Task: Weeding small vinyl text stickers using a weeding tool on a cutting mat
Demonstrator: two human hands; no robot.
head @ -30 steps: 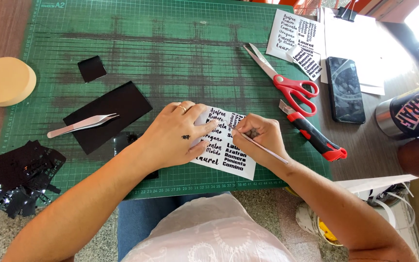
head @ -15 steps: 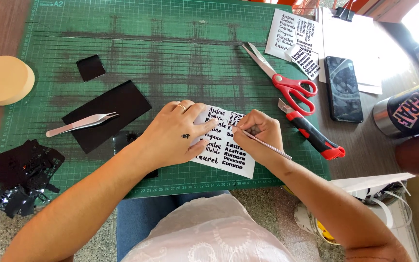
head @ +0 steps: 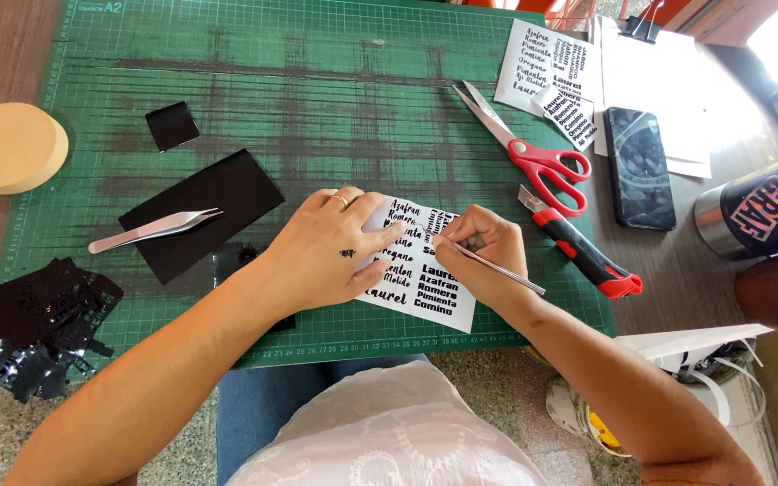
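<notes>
The left hand [head: 321, 252] presses a lettered sheet [head: 420, 279] flat while the right hand [head: 488, 256] works it with a thin tool [head: 497, 267].

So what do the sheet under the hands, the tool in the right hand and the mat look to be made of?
The label sheet: apparently glossy white sticker vinyl or paper with black lettering; which one is unclear.
The thin tool in the right hand: likely metal, silvery and slim.
The cutting mat: matte green, probably rubbery plastic, gridded and scuffed.
</notes>
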